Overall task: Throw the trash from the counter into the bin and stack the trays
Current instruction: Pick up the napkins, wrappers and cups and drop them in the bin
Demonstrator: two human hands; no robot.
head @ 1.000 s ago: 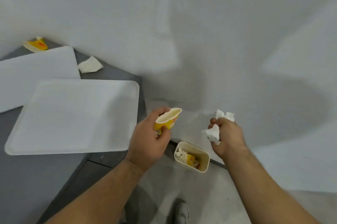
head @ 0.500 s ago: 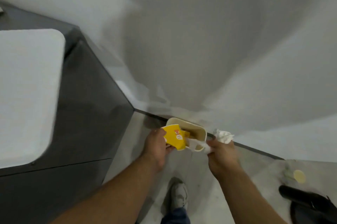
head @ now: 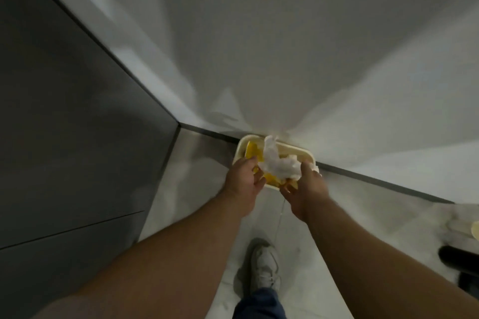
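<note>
A small cream bin point(head: 238, 150) stands on the floor against the wall. Both of my hands hang just over its near rim. My left hand point(head: 243, 181) has its fingers spread, with a yellow paper cup point(head: 252, 150) lying inside the bin just beyond them. My right hand point(head: 307, 186) is also spread open. A crumpled white napkin point(head: 274, 163) sits between the two hands on top of the trash in the bin, touching my right thumb. The frame is blurred. No trays are in view.
The dark grey side of the counter point(head: 77, 111) fills the left. A white wall with a dark baseboard point(head: 375, 180) runs behind the bin. My white shoe point(head: 264, 269) is on the pale floor. A black object point(head: 461, 261) lies at the right edge.
I have bent lower over the bin and the trays have left the view. The yellow cup and the napkin have left my hands and now lie in the bin.
</note>
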